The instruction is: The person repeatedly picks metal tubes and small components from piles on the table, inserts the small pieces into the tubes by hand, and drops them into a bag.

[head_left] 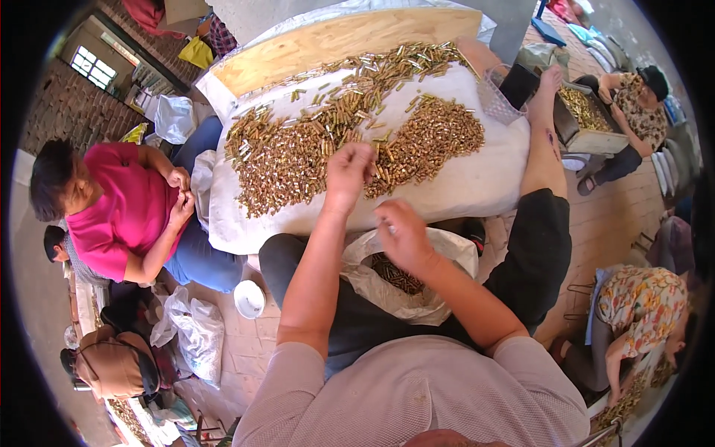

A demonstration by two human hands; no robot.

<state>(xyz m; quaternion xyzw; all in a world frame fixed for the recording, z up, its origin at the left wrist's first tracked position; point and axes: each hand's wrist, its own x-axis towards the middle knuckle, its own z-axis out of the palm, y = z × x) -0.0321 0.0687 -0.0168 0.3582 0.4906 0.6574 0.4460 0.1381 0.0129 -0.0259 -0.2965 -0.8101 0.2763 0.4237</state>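
Observation:
A heap of small brass- and copper-coloured metal tubes [287,167] covers much of the white cloth [462,186] on the table before me. My left hand [350,177] is over the near edge of the heap, its fingers curled closed; whatever they hold is hidden. Closer to me, my right hand [404,235] hovers above an open white sack [454,253], fingers bent together, their contents too small to make out. Inside the sack, between my legs, lie darker small metal pieces [395,274].
A wooden board [342,45] edges the table's far side. At left sits a person in a pink shirt [123,201], hands together. A white bowl [249,299] and a plastic bag [195,335] stand on the floor. To the right is a box of brass pieces [585,112].

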